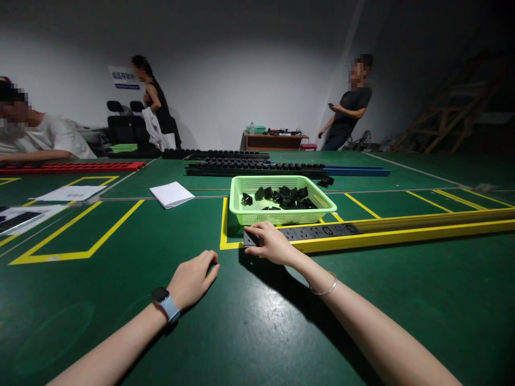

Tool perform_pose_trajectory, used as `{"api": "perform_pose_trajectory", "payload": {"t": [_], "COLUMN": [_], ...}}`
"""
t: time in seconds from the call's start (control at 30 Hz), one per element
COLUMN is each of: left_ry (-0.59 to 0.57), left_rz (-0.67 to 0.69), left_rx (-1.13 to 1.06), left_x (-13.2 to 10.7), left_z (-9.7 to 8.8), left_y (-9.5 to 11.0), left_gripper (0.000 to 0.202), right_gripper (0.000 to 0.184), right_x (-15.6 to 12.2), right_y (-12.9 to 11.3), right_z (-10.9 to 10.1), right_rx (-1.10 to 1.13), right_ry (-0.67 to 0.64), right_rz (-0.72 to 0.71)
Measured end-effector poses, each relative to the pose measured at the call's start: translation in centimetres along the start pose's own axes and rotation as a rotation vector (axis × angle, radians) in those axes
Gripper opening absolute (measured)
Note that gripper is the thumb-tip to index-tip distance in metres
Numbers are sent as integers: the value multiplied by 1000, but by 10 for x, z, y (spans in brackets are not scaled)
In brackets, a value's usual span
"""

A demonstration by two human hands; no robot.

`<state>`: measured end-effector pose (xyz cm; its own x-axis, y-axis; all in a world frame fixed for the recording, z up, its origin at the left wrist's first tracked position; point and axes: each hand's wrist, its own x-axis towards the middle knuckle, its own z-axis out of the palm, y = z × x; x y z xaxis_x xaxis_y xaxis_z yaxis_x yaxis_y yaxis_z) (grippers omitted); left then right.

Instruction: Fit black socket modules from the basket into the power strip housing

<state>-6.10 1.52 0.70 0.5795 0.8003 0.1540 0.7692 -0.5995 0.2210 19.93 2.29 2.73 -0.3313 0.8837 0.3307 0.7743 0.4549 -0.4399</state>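
1 right hand grasps yellow rail's end.

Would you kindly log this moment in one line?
Right hand: gripping black socket at yellow rail; left hand: nothing visible held; basket: black parts

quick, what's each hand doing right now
Left hand: open, loosely curled, nothing visible in it, at the green table.
Right hand: closed on the dark socket piece at the end of the yellow rail.
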Motion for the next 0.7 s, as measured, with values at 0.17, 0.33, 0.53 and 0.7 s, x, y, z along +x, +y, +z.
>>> {"api": "perform_pose_trajectory", "payload": {"t": [0.17, 0.33, 0.53, 0.7], "left_ry": [-4, -1, 3, -2], "left_rz": [-11, -8, 0, -1], "left_rx": [-3, -8, 4, 14], "left_x": [0, -1, -1, -1], "left_z": [-2, -3, -1, -1], "left_y": [1, 1, 0, 0], "left_gripper": [18, 18, 18, 17], "right_gripper": [62, 61, 59, 62], "right_x": [0, 0, 0, -2], "right_y": [1, 1, -1, -6], "right_z": [1, 0, -3, -5], "right_rx": [4, 22, 35, 14], "right_ry": [3, 0, -20, -7], "right_rz": [0, 1, -4, -11]}}
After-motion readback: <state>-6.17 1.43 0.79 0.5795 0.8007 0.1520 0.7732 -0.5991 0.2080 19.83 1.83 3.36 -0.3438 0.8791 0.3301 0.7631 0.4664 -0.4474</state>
